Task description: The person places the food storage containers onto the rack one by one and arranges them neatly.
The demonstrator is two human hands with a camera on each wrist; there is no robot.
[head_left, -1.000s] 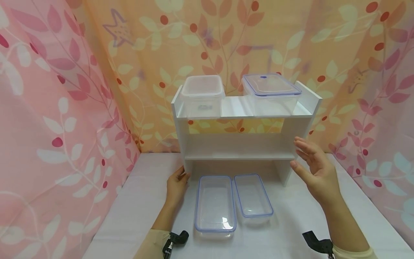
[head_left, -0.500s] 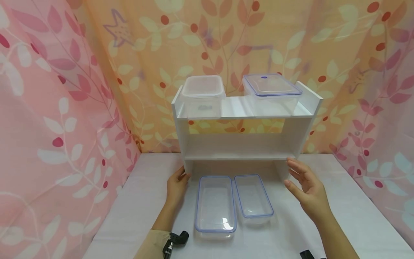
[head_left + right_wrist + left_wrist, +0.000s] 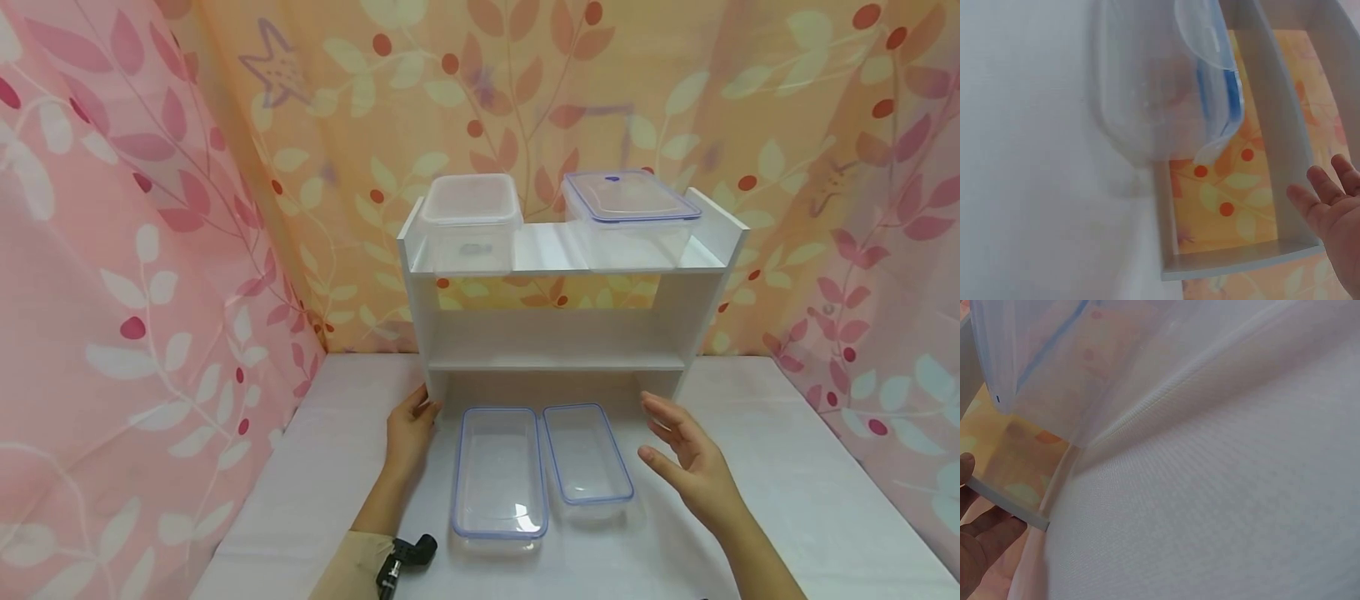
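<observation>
A white two-tier shelf (image 3: 555, 339) stands on the table. At the foot of its left side panel, my left hand (image 3: 408, 433) pinches the panel's edge, thumb on one face and fingers on the other, as the left wrist view shows. Two clear food containers with blue-rimmed lids lie before the shelf: a larger container (image 3: 500, 475) on the left and a smaller container (image 3: 588, 454) slightly angled on the right. My right hand (image 3: 690, 471) hovers just right of the smaller one, fingers spread and holding nothing. That container (image 3: 1154, 81) also appears in the right wrist view, apart from the fingers.
On the shelf's top board sit a clear container with a whitish lid (image 3: 471, 225) at left and a wider container with a blue-rimmed lid (image 3: 632, 218) at right. White cloth (image 3: 300, 500) covers the table. Patterned curtains (image 3: 525, 100) enclose the back and sides.
My right hand has come down and leftward, from beside the shelf's right panel to near the smaller container. My left hand stays on the shelf's left panel, and the containers have not moved.
</observation>
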